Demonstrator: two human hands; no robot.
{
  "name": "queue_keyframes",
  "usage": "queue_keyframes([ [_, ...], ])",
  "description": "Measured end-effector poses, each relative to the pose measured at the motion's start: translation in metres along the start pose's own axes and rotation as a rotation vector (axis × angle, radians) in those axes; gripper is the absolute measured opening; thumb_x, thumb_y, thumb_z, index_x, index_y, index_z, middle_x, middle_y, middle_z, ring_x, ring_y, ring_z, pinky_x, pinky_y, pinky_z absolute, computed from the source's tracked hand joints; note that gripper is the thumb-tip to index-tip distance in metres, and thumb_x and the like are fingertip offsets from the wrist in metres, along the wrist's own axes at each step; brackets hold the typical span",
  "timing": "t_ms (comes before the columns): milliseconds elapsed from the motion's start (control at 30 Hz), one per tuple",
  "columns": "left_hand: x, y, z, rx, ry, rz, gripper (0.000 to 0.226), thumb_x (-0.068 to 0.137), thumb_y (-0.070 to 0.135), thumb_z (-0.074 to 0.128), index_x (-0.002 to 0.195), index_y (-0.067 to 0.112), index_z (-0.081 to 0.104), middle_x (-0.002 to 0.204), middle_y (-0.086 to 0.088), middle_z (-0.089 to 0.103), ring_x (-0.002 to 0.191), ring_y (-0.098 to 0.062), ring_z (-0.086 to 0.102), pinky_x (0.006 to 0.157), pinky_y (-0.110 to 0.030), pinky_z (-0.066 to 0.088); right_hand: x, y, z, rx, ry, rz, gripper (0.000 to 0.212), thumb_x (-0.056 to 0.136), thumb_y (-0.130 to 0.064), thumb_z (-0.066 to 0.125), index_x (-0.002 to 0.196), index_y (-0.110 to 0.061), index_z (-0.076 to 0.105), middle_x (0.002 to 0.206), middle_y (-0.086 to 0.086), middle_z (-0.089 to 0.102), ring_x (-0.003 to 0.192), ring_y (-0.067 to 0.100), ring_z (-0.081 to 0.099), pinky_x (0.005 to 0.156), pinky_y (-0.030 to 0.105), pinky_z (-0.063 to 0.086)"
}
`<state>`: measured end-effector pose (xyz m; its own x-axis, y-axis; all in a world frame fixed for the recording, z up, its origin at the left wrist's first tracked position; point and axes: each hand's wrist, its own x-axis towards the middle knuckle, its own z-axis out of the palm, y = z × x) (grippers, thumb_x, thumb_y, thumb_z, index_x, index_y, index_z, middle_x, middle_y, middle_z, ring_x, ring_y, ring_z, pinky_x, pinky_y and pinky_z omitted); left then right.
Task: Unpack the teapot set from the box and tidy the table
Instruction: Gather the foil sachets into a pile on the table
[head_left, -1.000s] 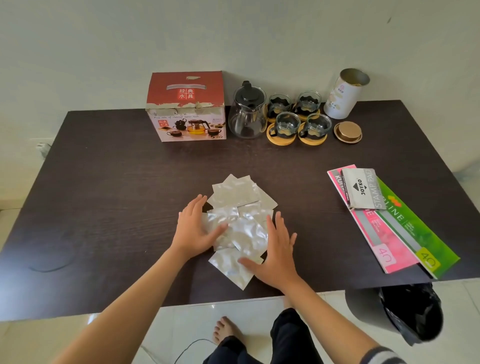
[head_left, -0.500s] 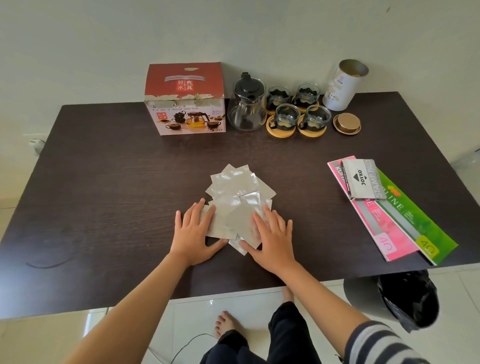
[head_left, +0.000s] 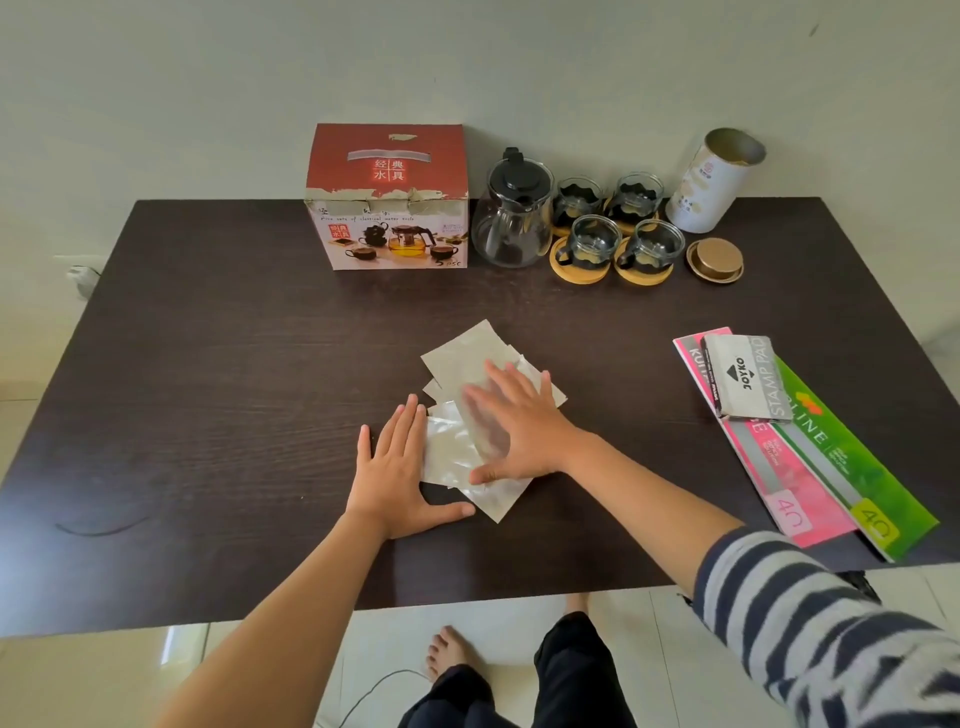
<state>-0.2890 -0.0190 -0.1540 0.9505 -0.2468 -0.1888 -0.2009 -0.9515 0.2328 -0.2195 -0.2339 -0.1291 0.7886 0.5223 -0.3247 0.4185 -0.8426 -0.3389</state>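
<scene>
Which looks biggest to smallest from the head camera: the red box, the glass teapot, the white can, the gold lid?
1. Red box
2. Glass teapot
3. White can, though it looks close to the teapot and stands further back, so that order is unsure
4. Gold lid

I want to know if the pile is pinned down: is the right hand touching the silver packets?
Touching. The head view shows the right hand lying flat, fingers spread, on top of the silver packets, covering the middle of the pile.
</scene>
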Motion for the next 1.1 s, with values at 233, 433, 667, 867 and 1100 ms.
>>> queue_keyframes([
  [233,0.0,0.001,0.001,-0.027,-0.01,-0.024,0.139,0.05,0.1,0.029,0.151,0.012,-0.005,0.157,0.003,-0.016,0.144,-0.012,-0.014,0.115,-0.052,-0.005,0.011,-0.001,-0.003,0.129,0.29,0.043,0.099,0.072,-0.089,0.021,0.143,-0.023,0.039,0.159,0.007,0.015,0.146,0.029,0.009,0.111,0.061,-0.003],
  [433,0.001,0.001,-0.001,-0.028,0.009,-0.029,0.139,0.05,0.1,0.032,0.152,0.011,-0.002,0.158,0.003,-0.013,0.145,-0.013,-0.01,0.115,-0.052,-0.003,0.037,0.015,-0.016,0.302,0.248,0.435,0.089,0.085,-0.06,0.054,0.152,-0.017,0.015,0.161,0.003,0.005,0.147,0.027,0.001,0.113,0.06,0.001],
  [667,0.001,0.001,-0.002,-0.043,0.02,-0.033,0.135,0.051,0.098,0.038,0.152,0.018,-0.005,0.157,0.004,-0.016,0.147,-0.017,-0.002,0.114,-0.053,0.001,0.003,-0.021,0.031,0.296,0.449,0.347,0.074,0.083,-0.045,0.066,0.143,-0.015,0.035,0.15,0.001,0.034,0.139,0.023,0.026,0.114,0.044,0.018],
  [867,0.0,0.004,-0.004,-0.047,0.027,-0.027,0.124,0.052,0.097,0.039,0.151,0.028,0.01,0.157,0.0,-0.021,0.146,-0.021,0.006,0.114,-0.054,0.004,-0.019,-0.025,0.033,0.481,0.5,0.344,0.063,0.081,-0.037,0.069,0.136,-0.018,0.045,0.135,-0.002,0.047,0.126,0.02,0.039,0.102,0.035,0.038],
  [1100,-0.001,0.001,0.0,-0.128,0.097,0.013,0.121,0.046,0.096,0.046,0.137,0.018,0.036,0.154,0.002,0.023,0.146,-0.02,0.011,0.115,-0.056,0.007,-0.067,-0.031,0.067,0.398,0.585,0.607,0.086,0.083,-0.063,0.047,0.148,-0.01,0.026,0.157,0.006,0.022,0.147,0.023,0.012,0.115,0.054,0.0],
])
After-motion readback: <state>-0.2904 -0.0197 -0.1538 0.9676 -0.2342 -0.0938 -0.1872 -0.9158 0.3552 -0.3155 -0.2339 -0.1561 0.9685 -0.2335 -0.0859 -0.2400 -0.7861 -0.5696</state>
